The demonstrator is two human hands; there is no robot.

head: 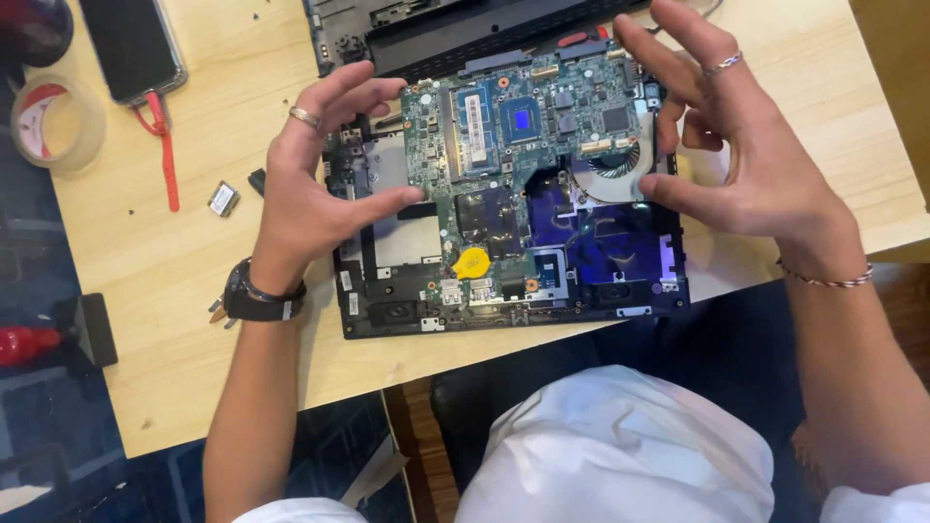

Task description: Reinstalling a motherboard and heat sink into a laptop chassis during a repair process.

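Note:
An opened laptop base lies on a light wooden table. Its green motherboard with a blue chip, a memory stick and a round fan sits tilted over the chassis. My left hand, with a ring and a black wristwatch, grips the board's left edge between thumb and fingers. My right hand, with a ring and a thin bracelet, pinches the board's right edge by the fan. A yellow coin cell sits near the lower middle.
A dark phone with a red strap lies at the top left, beside a roll of clear tape. A small chip part rests left of the laptop. Another black laptop part lies behind.

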